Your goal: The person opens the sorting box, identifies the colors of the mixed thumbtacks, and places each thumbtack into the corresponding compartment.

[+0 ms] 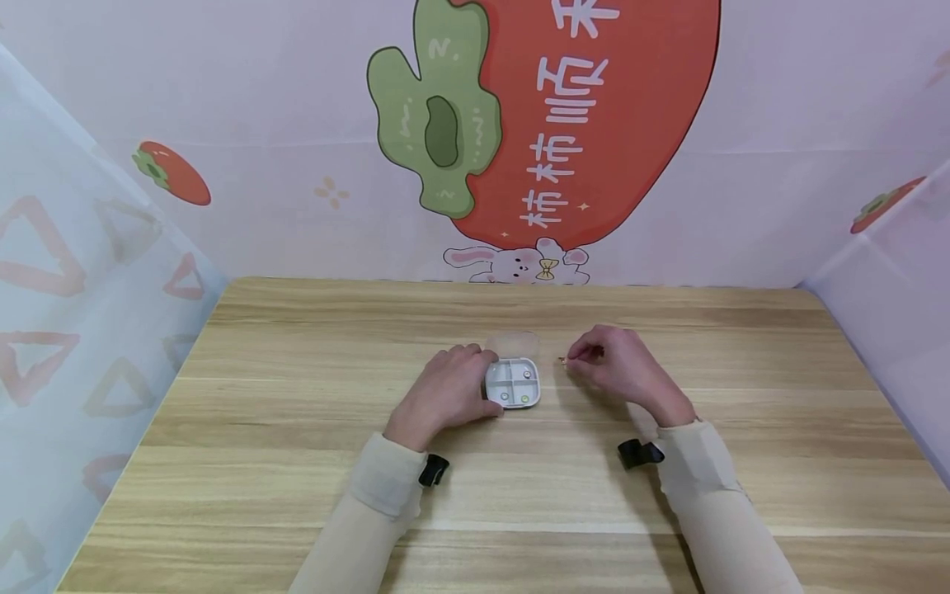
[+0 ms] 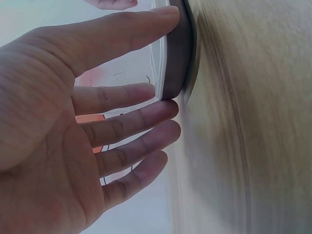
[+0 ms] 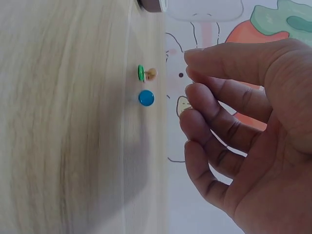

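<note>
A small white pill box (image 1: 512, 383) with divided compartments lies on the table, its clear lid (image 1: 514, 342) swung open toward the back. Small round pieces sit in several compartments. My left hand (image 1: 454, 388) holds the box from the left, the thumb along its near side and the index finger at its far corner. To the right of the box, my right hand (image 1: 619, 363) hovers with thumb and index fingertips close together and nothing visible between them. Near those fingertips, in the right wrist view, lie a green-headed thumbtack (image 3: 141, 73) with a brass-coloured part and a blue disc-shaped piece (image 3: 146, 98).
The wood-grain table (image 1: 297, 511) ends at a printed backdrop (image 1: 282, 223) behind and cloth walls on both sides. A black strap piece (image 1: 434, 470) sits at the left wrist and another black strap piece (image 1: 640, 453) at the right.
</note>
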